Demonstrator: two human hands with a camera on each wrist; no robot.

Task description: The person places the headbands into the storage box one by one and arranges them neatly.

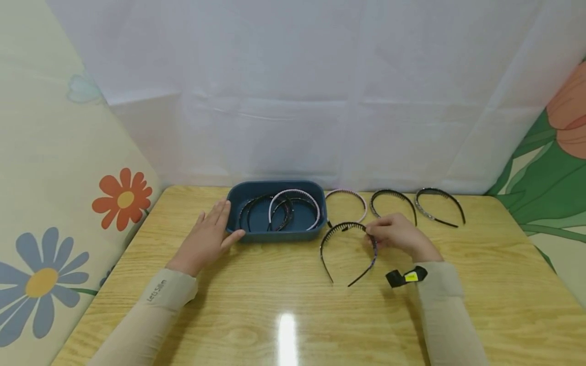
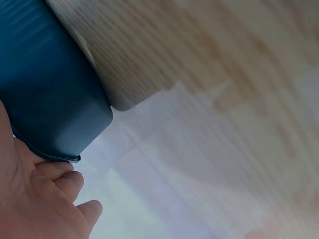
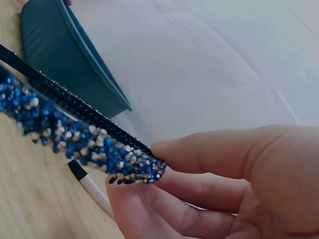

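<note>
My right hand (image 1: 400,236) pinches a beaded headband (image 3: 84,142) between thumb and fingers, its blue and silver beads showing up close in the right wrist view. Black teeth line the inner side of the band, and its two ends point toward me. At the left end of a dark blue plastic bin (image 1: 279,237), my left hand (image 1: 203,241) rests against the wall, fingers along the side and thumb by the front corner. Inside the bin lie a pale pink headband (image 1: 295,191) and several dark headbands (image 1: 242,213).
Right of the bin, along the table's back edge, lie a pink headband (image 1: 364,206), a black headband (image 1: 389,192) and a black headband with a silvery side (image 1: 458,204). A white sheet (image 1: 274,101) hangs behind the wooden table (image 1: 229,315).
</note>
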